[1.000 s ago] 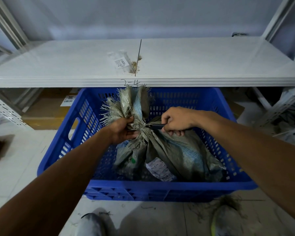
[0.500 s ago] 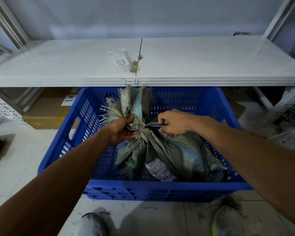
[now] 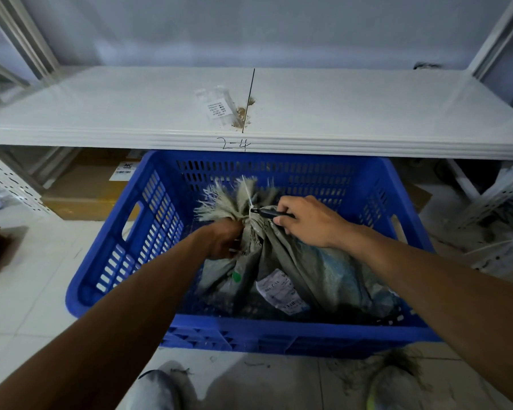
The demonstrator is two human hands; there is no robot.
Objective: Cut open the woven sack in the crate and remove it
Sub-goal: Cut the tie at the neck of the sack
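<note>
Left hand (image 3: 224, 241) clenched on sack neck; right hand (image 3: 310, 221) pinching dark cutter (image 3: 271, 213) at white tie (image 3: 249, 199), 12 o'clock. Blue crate (image 3: 107, 261): holding woven sack (image 3: 308, 270), uncut, tied. Cutting, removal outstanding.

"2-4" handwritten on shelf edge (image 3: 234, 144); "NC" on box label (image 3: 124, 170).

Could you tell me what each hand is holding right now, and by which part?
The left hand grips the sack at its bunched neck; the right hand holds a small dark cutter by its handle.
</note>
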